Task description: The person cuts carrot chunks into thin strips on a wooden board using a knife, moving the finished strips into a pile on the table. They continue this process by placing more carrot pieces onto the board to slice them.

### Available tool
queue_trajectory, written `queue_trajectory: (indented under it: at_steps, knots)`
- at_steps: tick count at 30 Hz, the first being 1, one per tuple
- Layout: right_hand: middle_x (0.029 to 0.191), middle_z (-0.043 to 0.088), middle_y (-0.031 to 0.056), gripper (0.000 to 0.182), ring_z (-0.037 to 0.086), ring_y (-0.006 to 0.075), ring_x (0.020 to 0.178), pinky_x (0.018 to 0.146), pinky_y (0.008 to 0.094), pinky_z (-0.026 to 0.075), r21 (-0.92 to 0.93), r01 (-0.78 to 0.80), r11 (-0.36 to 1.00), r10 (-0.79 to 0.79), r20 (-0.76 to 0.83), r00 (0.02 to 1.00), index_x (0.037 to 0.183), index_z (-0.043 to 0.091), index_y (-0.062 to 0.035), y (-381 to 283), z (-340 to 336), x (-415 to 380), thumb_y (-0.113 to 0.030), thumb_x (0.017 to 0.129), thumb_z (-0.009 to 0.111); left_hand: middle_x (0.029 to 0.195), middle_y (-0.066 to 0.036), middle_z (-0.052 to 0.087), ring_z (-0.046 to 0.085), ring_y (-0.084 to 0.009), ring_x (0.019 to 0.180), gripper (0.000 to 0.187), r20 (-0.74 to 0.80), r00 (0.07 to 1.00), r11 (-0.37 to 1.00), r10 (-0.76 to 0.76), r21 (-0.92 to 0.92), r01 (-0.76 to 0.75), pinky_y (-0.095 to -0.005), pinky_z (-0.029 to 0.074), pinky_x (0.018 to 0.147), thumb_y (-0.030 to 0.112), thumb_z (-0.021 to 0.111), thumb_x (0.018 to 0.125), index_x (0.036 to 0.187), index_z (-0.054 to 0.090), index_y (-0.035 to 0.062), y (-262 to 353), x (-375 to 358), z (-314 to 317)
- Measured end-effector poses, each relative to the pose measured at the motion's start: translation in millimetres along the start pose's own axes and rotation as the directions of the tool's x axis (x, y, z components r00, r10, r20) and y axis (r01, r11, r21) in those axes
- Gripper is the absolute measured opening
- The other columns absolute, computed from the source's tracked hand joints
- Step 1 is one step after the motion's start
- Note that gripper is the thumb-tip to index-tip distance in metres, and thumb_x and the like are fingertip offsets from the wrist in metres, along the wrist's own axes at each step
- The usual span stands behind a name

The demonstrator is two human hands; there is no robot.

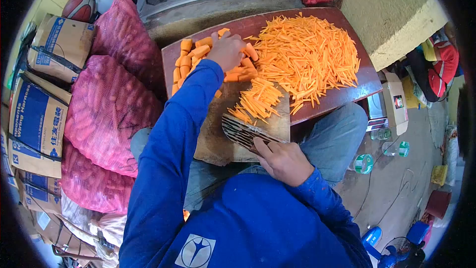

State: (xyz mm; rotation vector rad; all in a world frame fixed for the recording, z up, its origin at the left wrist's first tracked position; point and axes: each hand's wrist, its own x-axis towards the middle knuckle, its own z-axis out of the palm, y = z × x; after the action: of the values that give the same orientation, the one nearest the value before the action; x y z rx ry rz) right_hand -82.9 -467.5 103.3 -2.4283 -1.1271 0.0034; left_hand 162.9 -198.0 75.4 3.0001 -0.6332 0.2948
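My left hand (226, 52) reaches over a heap of peeled carrot pieces (186, 62) on the far left of the low table, fingers apart and touching some pieces. Its fingertips are partly hidden among them. In my right hand (285, 161) is a broad knife (248, 134), its dark-and-light striped blade pointing left, low over the wooden cutting board (213, 141). Just beyond the blade lies a small pile of cut carrot sticks (257, 100) on the board. A much larger mound of carrot sticks (310, 57) covers the right part of the table.
The reddish-brown table (364, 82) stands before my knees. Pink mesh sacks (106, 114) and cardboard boxes (37, 124) crowd the left. A concrete ledge (396, 15) rises at the back right. Plastic bottles (363, 164) and an open carton (395, 101) lie on the right floor.
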Motion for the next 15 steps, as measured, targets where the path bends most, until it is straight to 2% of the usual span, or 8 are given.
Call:
queue_trajectory:
  at_steps: [4, 6, 7, 9, 10, 11, 13, 15]
  knots:
    - [0.082, 0.067, 0.0122, 0.044, 0.07, 0.0343, 0.066, 0.058, 0.0466, 0.057, 0.008, -0.021, 1.0, 0.021, -0.013, 1.0, 0.137, 0.061, -0.0045, 0.0, -1.6, -1.9, -0.027, 0.1, 0.071, 0.106, -0.009, 0.074, 0.065, -0.0319, 0.113, 0.013, 0.0, 1.0, 1.0, 0.02, -0.013, -0.02, -0.054, 0.039, 0.098, 0.009, 0.076, 0.088, 0.101, 0.08, 0.0128, -6.8, 5.9, -0.1]
    - [0.083, 0.068, 0.0133, 0.047, 0.07, 0.035, 0.067, 0.061, 0.0483, 0.057, 0.028, -0.032, 0.999, 0.032, 0.005, 0.999, 0.138, 0.06, -0.0045, 1.6, -3.3, -3.8, -0.027, 0.099, 0.072, 0.099, -0.004, 0.074, 0.067, -0.0282, 0.106, 0.005, -0.129, 0.992, 0.951, 0.014, -0.303, -0.053, -0.0564, 0.035, 0.099, 0.009, 0.076, 0.088, 0.092, 0.075, 0.0119, -16.4, 1.6, 1.3]
    - [0.083, 0.068, 0.0133, 0.047, 0.07, 0.035, 0.067, 0.061, 0.0483, 0.057, 0.03, -0.031, 0.999, 0.031, 0.007, 1.0, 0.138, 0.06, -0.0045, 1.6, -4.1, -4.5, -0.027, 0.099, 0.072, 0.099, -0.004, 0.074, 0.067, -0.0282, 0.106, 0.005, -0.127, 0.992, 0.952, 0.012, -0.303, -0.05, -0.0564, 0.035, 0.099, 0.009, 0.076, 0.088, 0.092, 0.075, 0.0119, -11.0, -5.2, -10.8]
    - [0.089, 0.073, 0.0164, 0.045, 0.073, 0.0369, 0.072, 0.064, 0.0495, 0.057, 0.062, -0.078, 0.995, 0.077, 0.02, 0.997, 0.136, 0.062, -0.004, 1.0, -7.3, -5.8, -0.029, 0.099, 0.073, 0.093, -0.002, 0.073, 0.067, -0.0263, 0.101, 0.007, -0.437, 0.891, 0.865, -0.125, -0.488, -0.118, -0.0503, 0.037, 0.096, 0.008, 0.077, 0.089, 0.091, 0.074, 0.0134, 2.1, -34.0, -34.0]
    - [0.089, 0.073, 0.0164, 0.045, 0.073, 0.0369, 0.072, 0.064, 0.0495, 0.057, 0.065, -0.072, 0.995, 0.07, 0.023, 0.997, 0.136, 0.062, -0.004, 1.1, -9.3, -6.4, -0.029, 0.099, 0.073, 0.093, -0.003, 0.072, 0.067, -0.0282, 0.096, 0.006, -0.466, 0.871, 0.87, -0.159, -0.483, -0.099, -0.0461, 0.04, 0.092, 0.009, 0.078, 0.089, 0.093, 0.075, 0.013, 1.3, -49.7, -37.7]
    - [0.092, 0.074, 0.0181, 0.043, 0.074, 0.0392, 0.076, 0.066, 0.0504, 0.058, 0.136, -0.116, 0.984, 0.116, 0.01, 0.993, 0.134, 0.063, -0.0038, 0.6, -11.5, -8.3, -0.028, 0.1, 0.073, 0.093, -0.003, 0.072, 0.067, -0.0282, 0.096, 0.006, -0.463, 0.87, 0.871, -0.167, -0.483, -0.09, -0.0461, 0.04, 0.092, 0.009, 0.078, 0.089, 0.093, 0.075, 0.013, 7.0, -70.5, -44.2]
    - [0.096, 0.076, 0.0197, 0.041, 0.074, 0.0415, 0.08, 0.069, 0.0513, 0.059, 0.21, -0.15, 0.966, 0.151, 0.009, 0.988, 0.133, 0.064, -0.0035, 2.4, -12.9, -11.9, -0.027, 0.1, 0.073, 0.094, -0.004, 0.073, 0.067, -0.0284, 0.092, 0.006, -0.534, 0.827, 0.947, -0.173, -0.322, -0.01, -0.0451, 0.043, 0.089, 0.007, 0.077, 0.089, 0.093, 0.075, 0.0101, 27.5, -118.0, -62.8]
    - [0.097, 0.075, 0.0243, 0.036, 0.074, 0.0462, 0.085, 0.073, 0.0508, 0.059, 0.421, -0.222, 0.879, 0.247, -0.005, 0.969, 0.131, 0.066, -0.0017, 3.5, -12.6, -17.0, -0.021, 0.1, 0.073, 0.093, -0.004, 0.07, 0.066, -0.0278, 0.09, 0.008, -0.552, 0.829, 0.979, -0.09, -0.204, -0.03, -0.0459, 0.044, 0.089, 0.005, 0.076, 0.086, 0.092, 0.072, 0.0086, 55.8, -161.6, -68.9]
